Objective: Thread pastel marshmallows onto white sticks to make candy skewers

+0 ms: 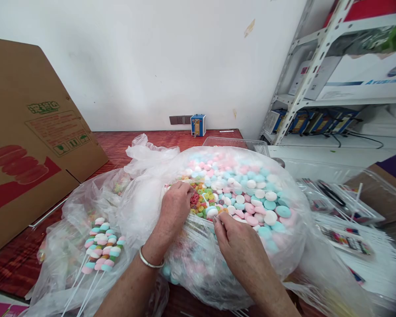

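Note:
My left hand (pixel 176 203) is closed, its fingertips at the edge of a heap of small coloured candy rings (pixel 200 199). What its fingers hold, if anything, is hidden. My right hand (pixel 231 233) pinches thumb and finger together beside the rings, and I cannot make out what is in the pinch. Both hands are over a large open clear plastic bag (pixel 293 259) full of pink, white and blue marshmallows (pixel 251 209). A short white piece like a stick shows among the rings between the hands. To the left, several marshmallow skewers (pixel 102 246) on white sticks lie on plastic.
A cardboard box (pixel 36 132) stands at left. A small blue device (pixel 198 125) sits by the wall on the red-brown table (pixel 114 145). At right are a metal shelf (pixel 303 83), clear plastic trays, black-handled tweezers or scissors (pixel 331 193) and many white sticks (pixel 379 251).

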`<action>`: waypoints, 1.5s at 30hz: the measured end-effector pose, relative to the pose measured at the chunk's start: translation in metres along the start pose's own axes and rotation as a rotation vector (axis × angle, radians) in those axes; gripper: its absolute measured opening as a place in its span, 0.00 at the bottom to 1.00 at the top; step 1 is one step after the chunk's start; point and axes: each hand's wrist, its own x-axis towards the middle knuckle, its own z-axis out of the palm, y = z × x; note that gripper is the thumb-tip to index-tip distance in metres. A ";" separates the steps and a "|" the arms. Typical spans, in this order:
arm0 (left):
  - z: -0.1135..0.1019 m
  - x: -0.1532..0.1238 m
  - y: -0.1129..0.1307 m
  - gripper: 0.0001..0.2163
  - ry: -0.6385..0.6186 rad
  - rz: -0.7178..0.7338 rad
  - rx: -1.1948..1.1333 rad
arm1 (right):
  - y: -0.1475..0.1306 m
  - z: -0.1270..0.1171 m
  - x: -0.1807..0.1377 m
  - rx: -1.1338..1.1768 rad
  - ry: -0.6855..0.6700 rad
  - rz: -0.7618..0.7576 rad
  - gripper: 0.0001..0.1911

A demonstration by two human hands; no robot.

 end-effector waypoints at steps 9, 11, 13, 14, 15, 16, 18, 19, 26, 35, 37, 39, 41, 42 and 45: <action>-0.001 0.015 0.005 0.07 -0.019 0.104 0.066 | -0.001 0.001 0.008 0.037 0.013 0.045 0.14; 0.001 0.020 0.008 0.06 -0.072 0.128 0.101 | 0.001 0.002 0.008 0.045 0.014 0.055 0.14; 0.002 0.021 0.010 0.06 -0.079 0.143 0.063 | 0.003 0.004 0.007 0.052 0.013 0.054 0.13; 0.002 0.019 0.010 0.05 -0.062 0.135 0.028 | 0.003 0.004 0.006 0.057 0.014 0.047 0.13; 0.001 0.018 0.010 0.05 -0.040 0.114 -0.014 | 0.003 0.005 0.005 0.064 0.016 0.038 0.13; 0.001 0.016 0.010 0.05 -0.023 0.081 -0.064 | 0.004 0.005 0.003 0.072 0.018 0.028 0.13; -0.001 0.012 0.010 0.06 -0.012 -0.004 -0.172 | 0.004 0.005 0.001 0.085 0.024 0.016 0.13; -0.002 0.010 0.010 0.06 -0.018 -0.038 -0.220 | 0.004 0.005 0.001 0.091 0.028 0.011 0.13; -0.004 0.001 0.010 0.08 -0.077 -0.085 -0.399 | 0.002 0.008 0.003 0.136 0.088 -0.029 0.14; -0.012 0.001 -0.011 0.08 -0.001 0.040 -0.042 | 0.002 0.010 0.002 0.186 0.124 -0.025 0.15; -0.011 0.002 -0.013 0.06 -0.044 0.066 0.057 | 0.003 0.010 0.002 0.187 0.107 -0.019 0.15; -0.010 0.002 -0.013 0.04 -0.064 0.072 0.123 | 0.003 0.010 0.002 0.180 0.094 -0.017 0.15; -0.009 0.002 -0.010 0.04 -0.072 0.076 0.149 | 0.003 0.011 0.001 0.176 0.091 -0.020 0.15; -0.009 0.001 -0.009 0.04 -0.072 0.080 0.142 | 0.003 0.012 0.001 0.174 0.092 -0.022 0.15; -0.007 0.000 -0.005 0.06 -0.045 0.072 0.020 | 0.002 0.012 -0.002 0.169 0.088 -0.030 0.15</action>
